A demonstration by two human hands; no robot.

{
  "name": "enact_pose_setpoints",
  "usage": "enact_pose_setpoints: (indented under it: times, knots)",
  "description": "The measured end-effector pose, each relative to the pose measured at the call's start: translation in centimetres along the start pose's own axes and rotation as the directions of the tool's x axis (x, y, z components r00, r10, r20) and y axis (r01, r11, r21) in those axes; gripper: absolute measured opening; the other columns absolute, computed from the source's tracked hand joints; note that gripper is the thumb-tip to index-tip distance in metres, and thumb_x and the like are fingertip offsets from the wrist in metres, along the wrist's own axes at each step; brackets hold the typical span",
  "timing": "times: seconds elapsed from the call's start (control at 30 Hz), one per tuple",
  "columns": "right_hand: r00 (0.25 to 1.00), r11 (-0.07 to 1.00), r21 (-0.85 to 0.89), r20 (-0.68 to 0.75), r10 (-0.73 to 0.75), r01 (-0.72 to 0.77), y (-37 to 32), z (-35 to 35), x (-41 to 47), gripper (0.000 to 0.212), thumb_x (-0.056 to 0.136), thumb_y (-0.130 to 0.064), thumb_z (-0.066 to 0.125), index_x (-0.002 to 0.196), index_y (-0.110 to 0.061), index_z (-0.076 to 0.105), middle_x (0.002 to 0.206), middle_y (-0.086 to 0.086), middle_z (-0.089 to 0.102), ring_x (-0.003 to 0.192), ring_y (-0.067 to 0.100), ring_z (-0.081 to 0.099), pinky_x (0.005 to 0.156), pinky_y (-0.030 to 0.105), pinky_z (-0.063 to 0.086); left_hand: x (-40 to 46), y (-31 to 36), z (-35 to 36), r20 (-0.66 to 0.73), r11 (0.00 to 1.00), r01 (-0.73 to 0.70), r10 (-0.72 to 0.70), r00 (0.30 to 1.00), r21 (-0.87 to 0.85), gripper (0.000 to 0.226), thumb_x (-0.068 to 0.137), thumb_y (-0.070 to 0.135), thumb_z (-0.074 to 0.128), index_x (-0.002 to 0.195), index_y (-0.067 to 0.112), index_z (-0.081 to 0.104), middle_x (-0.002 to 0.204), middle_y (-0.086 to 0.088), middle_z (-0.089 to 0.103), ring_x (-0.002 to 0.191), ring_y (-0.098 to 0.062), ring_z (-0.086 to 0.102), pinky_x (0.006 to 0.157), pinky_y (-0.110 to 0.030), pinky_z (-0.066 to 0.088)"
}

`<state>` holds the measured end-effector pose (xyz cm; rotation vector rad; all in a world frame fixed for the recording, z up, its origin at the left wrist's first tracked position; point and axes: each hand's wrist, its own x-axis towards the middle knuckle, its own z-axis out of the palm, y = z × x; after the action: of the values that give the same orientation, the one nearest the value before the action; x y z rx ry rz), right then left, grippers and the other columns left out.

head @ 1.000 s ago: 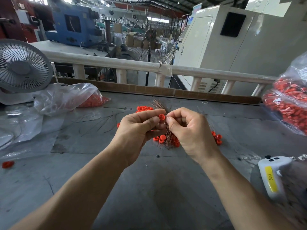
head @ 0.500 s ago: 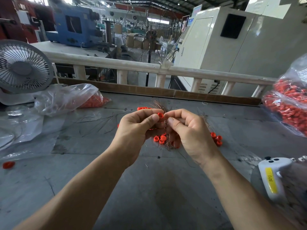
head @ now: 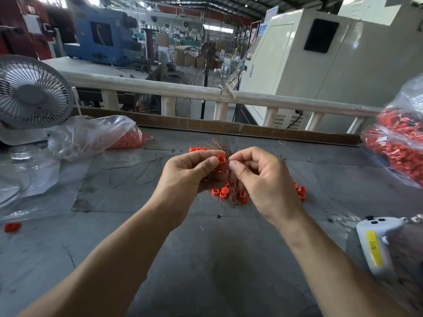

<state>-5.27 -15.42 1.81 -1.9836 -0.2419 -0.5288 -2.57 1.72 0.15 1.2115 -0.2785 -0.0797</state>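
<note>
My left hand pinches a small orange plastic ring between thumb and forefinger, above the grey table. My right hand is curled close against it and pinches thin copper wire that runs to the ring. A bundle of copper wires sticks up behind the hands and hangs below them. Several loose orange rings lie on the table under the hands, partly hidden.
A clear bag with orange rings lies at the back left beside a white fan. A full bag of orange rings stands at the right edge. A white controller lies at the front right. One stray ring lies far left.
Both hands stay together over the pile. The left thumb has slid along the ring and the right fingers have shifted slightly on the wire.
</note>
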Motion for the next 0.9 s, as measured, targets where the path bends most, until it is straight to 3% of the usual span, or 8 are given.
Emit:
enact_pose_setpoints:
  times: [0.23,0.43,0.8,0.9]
  knots:
    - [1.0,0.999,-0.041,0.0,-0.032,0.032,0.14,0.01,-0.1,0.009,0.097,-0.021,0.071,0.09,-0.027,0.072,0.078,-0.004,0.075,0.073,0.015,0.072,0.071,0.039,0.061,0.16,-0.24,-0.12,0.042,1.0,0.008,-0.007,0.999,-0.027,0.024,0.097,0.004,0.06,0.116,0.005,0.075,0.097,-0.02,0.075,0.083,-0.024,0.072,0.077,-0.033,0.061]
    - [0.999,0.998,-0.037,-0.009,-0.044,0.044,0.23,0.02,-0.05,0.008,0.096,-0.021,0.071,0.09,-0.026,0.071,0.077,-0.001,0.074,0.072,0.018,0.072,0.071,0.046,0.061,0.17,-0.25,-0.18,0.045,1.0,-0.001,0.002,0.999,-0.03,0.025,0.095,0.001,0.062,0.115,0.006,0.076,0.097,-0.02,0.075,0.082,-0.024,0.073,0.077,-0.033,0.061]
    - [0.997,0.996,-0.047,0.004,-0.073,0.073,0.33,0.13,-0.07,0.01,0.096,-0.019,0.071,0.089,-0.027,0.071,0.077,-0.005,0.074,0.071,0.011,0.072,0.065,0.026,0.06,-0.08,-0.01,0.07,0.027,0.997,-0.049,0.047,0.999,0.067,0.025,0.099,0.001,0.058,0.115,0.009,0.076,0.097,-0.022,0.075,0.082,-0.024,0.072,0.079,-0.036,0.062]
    - [0.998,0.997,-0.049,-0.002,-0.067,0.067,0.31,0.11,-0.07,0.01,0.096,-0.019,0.071,0.089,-0.026,0.071,0.076,-0.004,0.074,0.069,0.012,0.071,0.064,0.028,0.06,-0.18,0.15,0.04,0.046,0.998,-0.029,0.026,0.999,0.05,0.025,0.099,0.002,0.057,0.116,0.008,0.075,0.098,-0.022,0.075,0.084,-0.025,0.072,0.081,-0.037,0.062]
